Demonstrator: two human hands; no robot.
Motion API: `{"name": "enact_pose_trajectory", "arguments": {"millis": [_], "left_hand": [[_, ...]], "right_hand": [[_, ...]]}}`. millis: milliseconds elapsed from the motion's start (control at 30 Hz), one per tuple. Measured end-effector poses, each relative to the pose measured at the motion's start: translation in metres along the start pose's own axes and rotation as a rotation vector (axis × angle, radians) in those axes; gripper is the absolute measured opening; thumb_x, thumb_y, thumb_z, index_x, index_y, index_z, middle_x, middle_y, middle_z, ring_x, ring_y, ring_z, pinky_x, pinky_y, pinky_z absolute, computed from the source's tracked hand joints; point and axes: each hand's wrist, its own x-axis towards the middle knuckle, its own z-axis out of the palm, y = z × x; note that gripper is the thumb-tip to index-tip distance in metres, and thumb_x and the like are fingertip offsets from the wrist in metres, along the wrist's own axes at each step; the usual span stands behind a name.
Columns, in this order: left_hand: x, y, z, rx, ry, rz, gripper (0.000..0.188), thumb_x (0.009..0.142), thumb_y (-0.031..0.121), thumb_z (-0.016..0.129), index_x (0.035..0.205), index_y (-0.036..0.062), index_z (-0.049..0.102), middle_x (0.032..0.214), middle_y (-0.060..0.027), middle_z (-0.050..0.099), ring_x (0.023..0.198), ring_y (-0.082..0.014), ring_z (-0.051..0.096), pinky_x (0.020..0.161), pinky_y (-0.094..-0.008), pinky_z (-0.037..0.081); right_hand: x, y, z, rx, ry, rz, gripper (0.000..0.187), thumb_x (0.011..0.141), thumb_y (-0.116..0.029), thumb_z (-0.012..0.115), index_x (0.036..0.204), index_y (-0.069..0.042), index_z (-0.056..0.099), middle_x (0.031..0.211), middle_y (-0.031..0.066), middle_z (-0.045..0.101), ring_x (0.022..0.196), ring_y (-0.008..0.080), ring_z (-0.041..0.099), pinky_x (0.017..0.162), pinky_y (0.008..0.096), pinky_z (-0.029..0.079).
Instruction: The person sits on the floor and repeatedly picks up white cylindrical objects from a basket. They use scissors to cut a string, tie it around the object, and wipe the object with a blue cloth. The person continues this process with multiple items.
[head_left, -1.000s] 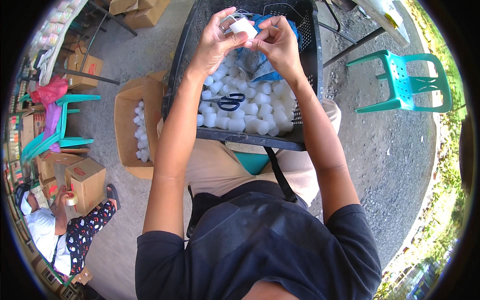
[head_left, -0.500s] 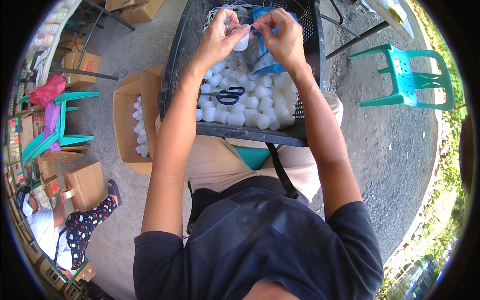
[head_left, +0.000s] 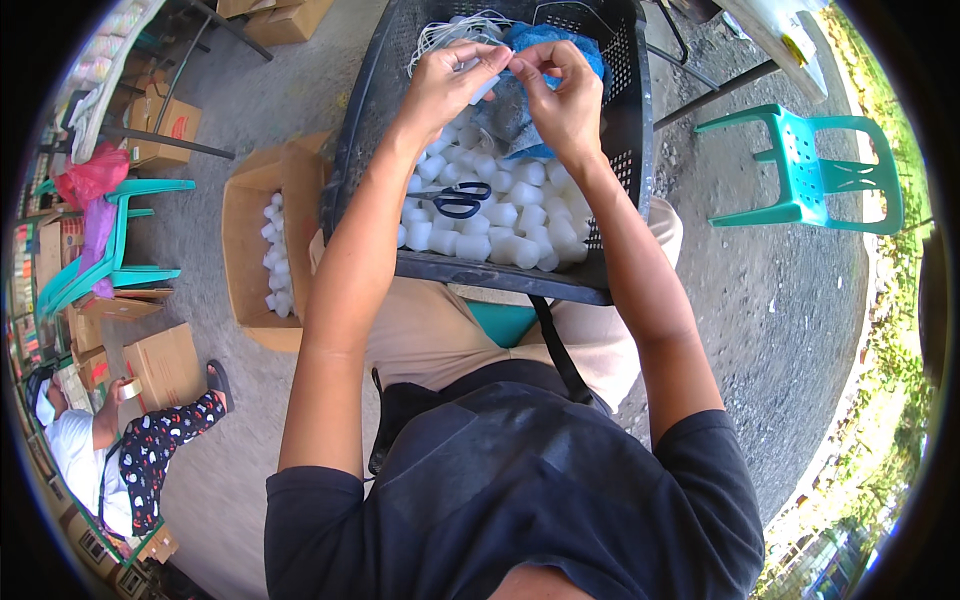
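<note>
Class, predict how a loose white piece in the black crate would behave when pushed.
With its rounded sides, the white piece would probably roll. Its smooth-looking surface may be slippery. Heaped in the black crate, its neighbours would likely shift.

Floored in grey concrete [head_left: 245, 430]; furnished with teal chairs [head_left: 793, 180] at 2 and 9 o'clock. Bordered by sunlit foliage [head_left: 850, 500] at 4 o'clock.

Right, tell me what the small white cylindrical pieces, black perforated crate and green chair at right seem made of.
Small white cylindrical pieces: probably satin plastic, from their soft, cloudy sheen. Black perforated crate: likely dull plastic; its holes and rim look moulded. Green chair at right: apparently semi-gloss plastic, given its smooth, pierced shell.
</note>
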Motion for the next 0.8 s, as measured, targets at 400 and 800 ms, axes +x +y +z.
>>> {"name": "enact_pose_trajectory", "arguments": {"millis": [400,800], "left_hand": [[0.0023,-0.0082,-0.0097,0.046,-0.143,0.042,0.016,0.097,0.021,0.051,0.097,0.0056,0.055,0.088,-0.0006,0.057,0.076,-0.0082,0.056,0.068,-0.0242,0.048],[0.0013,-0.0070,-0.0061,-0.080,-0.031,0.057,0.011,0.094,0.012,0.055,0.099,0.0035,0.052,0.087,-0.0039,0.059,0.075,-0.0088,0.059,0.062,-0.0251,0.052]], "right_hand": [[-0.0001,-0.0020,0.0062,0.093,-0.119,0.027,0.008,0.079,0.003,0.066,0.086,-0.001,0.064,0.084,0.0078,0.067,0.075,0.0157,0.064,0.067,0.0284,0.051],[-0.0003,-0.0029,0.0097,0.093,-0.110,-0.005,0.009,0.079,-0.003,0.069,0.088,-0.001,0.067,0.084,0.0102,0.066,0.073,0.0176,0.065,0.070,0.0277,0.053]]}}
